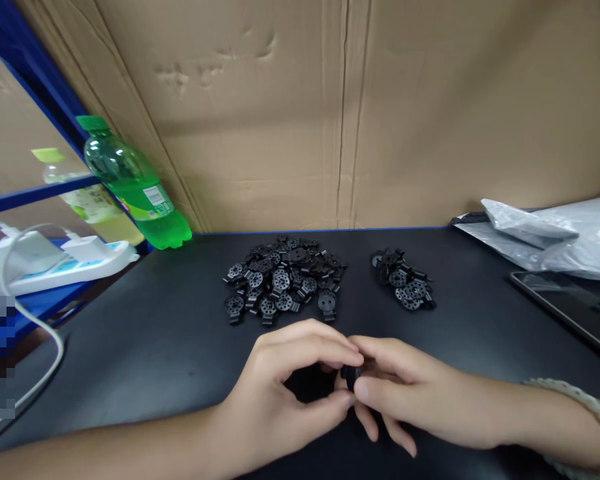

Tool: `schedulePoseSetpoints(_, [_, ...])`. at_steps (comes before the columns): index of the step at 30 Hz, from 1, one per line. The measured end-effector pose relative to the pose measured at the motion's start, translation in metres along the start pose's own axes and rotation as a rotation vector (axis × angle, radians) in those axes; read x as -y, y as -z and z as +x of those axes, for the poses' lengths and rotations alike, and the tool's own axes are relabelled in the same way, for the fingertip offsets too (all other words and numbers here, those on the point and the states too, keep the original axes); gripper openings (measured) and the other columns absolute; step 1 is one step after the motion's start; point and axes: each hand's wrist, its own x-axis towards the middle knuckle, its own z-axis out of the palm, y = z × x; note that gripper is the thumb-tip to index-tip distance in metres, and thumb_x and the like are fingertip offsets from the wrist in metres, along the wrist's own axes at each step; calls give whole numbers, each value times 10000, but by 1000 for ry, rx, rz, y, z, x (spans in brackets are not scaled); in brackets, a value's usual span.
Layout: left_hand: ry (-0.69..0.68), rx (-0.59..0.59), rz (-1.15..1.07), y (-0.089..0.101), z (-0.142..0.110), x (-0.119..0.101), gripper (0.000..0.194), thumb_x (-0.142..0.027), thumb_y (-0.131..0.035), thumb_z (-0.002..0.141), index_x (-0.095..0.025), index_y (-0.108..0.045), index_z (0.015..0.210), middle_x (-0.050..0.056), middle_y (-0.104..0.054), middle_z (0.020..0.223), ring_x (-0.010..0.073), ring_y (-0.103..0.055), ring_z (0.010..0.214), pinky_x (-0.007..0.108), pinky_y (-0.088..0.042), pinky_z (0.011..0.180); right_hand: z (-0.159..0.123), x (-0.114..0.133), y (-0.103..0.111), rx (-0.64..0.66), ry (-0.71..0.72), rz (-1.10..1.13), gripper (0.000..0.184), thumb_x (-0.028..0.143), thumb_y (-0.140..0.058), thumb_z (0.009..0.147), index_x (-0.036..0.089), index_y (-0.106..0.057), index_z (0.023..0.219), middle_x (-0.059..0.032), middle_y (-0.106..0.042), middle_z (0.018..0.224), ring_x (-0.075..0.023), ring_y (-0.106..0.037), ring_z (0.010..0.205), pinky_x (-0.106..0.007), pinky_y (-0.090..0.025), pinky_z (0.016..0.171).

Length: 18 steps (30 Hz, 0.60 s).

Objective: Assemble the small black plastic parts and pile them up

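My left hand (pixel 285 387) and my right hand (pixel 410 393) meet low in the middle of the black tabletop (pixel 145 347). Their fingertips pinch one small black plastic part (pixel 351 377) between them, mostly hidden by the fingers. Just beyond the hands lies a large heap of black round perforated parts (pixel 283 280). A smaller heap of the same parts (pixel 405 280) lies to its right. A pale bead bracelet (pixel 587 413) circles my right wrist.
A green plastic bottle (pixel 135 183) leans at the back left against a cardboard wall (pixel 330 113). A white power strip (pixel 60 260) with cable sits left. Grey plastic bags (pixel 545 233) and a dark flat tablet (pixel 565 303) lie at the right.
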Motion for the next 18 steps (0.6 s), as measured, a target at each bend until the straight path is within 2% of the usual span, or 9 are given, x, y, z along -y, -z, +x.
schedulePoseSetpoints(2, [20, -16, -11, -1, 0, -1, 330, 56, -706, 702, -162, -758, 944, 73, -726, 883, 168, -703, 749, 251, -585, 668, 1, 2, 1, 15, -4, -4, 197, 351, -548, 949, 167, -503, 1000, 42, -559, 728, -30, -460, 466, -120, -394, 402])
schedulePoseSetpoints(5, [64, -30, -37, -1, 0, 0, 309, 35, -686, 729, -148, -755, 968, 84, -720, 918, 174, -707, 785, 264, -603, 696, 3, 2, 3, 38, 14, 80, 306, 424, -585, 927, 153, -514, 1051, 32, -562, 737, -37, -517, 500, -105, -415, 397])
schedulePoseSetpoints(9, [118, -47, -56, -1, 1, 4, 298, 0, -654, 777, -144, -737, 1024, 95, -700, 1004, 181, -717, 845, 278, -629, 729, 7, -2, 5, 15, 66, 203, 413, 426, -666, 876, 156, -532, 1157, -15, -552, 883, -105, -639, 700, -121, -505, 422])
schedulePoseSetpoints(11, [67, -47, -10, 0, 2, 6, 321, 9, -657, 769, -149, -735, 1037, 99, -698, 1041, 177, -709, 861, 268, -625, 732, 8, -4, 5, 11, 85, 218, 393, 399, -653, 888, 152, -544, 1175, -23, -544, 896, -135, -658, 764, -131, -529, 431])
schedulePoseSetpoints(15, [-71, -12, 63, 1, 2, 7, 361, 25, -663, 776, -163, -720, 1078, 88, -716, 1008, 163, -691, 837, 249, -610, 721, 8, -5, 5, 15, 89, 211, 328, 385, -637, 897, 129, -578, 1095, -6, -554, 808, -125, -651, 725, -133, -538, 451])
schedulePoseSetpoints(18, [-91, 22, 91, 1, 0, 7, 376, 22, -665, 794, -176, -712, 1110, 93, -706, 1048, 153, -691, 817, 244, -607, 718, 7, -3, 4, 22, 74, 189, 326, 405, -633, 889, 131, -585, 1059, -4, -565, 780, -120, -648, 694, -134, -517, 446])
